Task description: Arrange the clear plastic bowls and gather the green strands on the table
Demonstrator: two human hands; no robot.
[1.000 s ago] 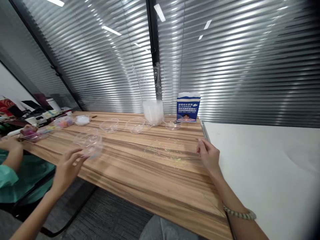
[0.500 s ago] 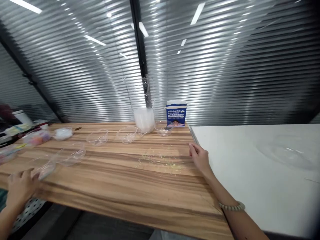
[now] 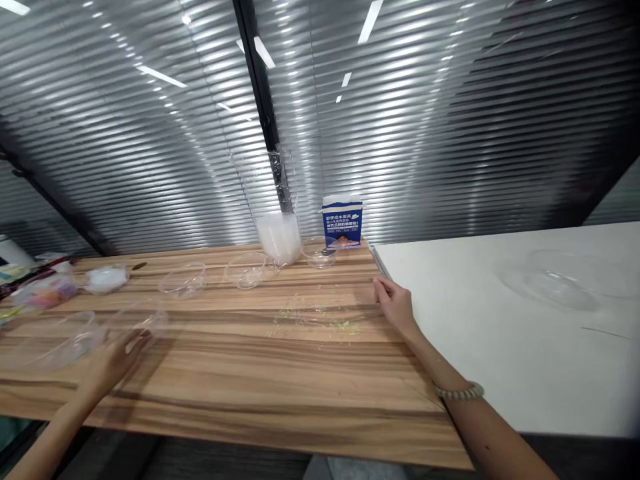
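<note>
My left hand is over the near left of the table, fingers bent together in a pinch at the near side of a clear plastic bowl. The hand overlaps the bowl in view; I cannot make out contact or anything in the fingers. My right hand rests by the table's right edge, its fingers curled closed; whatever they hold, if anything, is too small to name. Between the hands, thin yellow-green shreds lie scattered on the wooden table.
Other clear bowls stand along the back and left. A clear bag with white contents and a blue carton are at the rear. Colourful bagged items lie far left. A white table adjoins on the right, bearing a clear lid-like piece.
My left hand has moved right, from the leftmost clear bowl to the one beside it, and its spread fingers have drawn together. The view has shifted slightly; my right hand stays by the edge.
</note>
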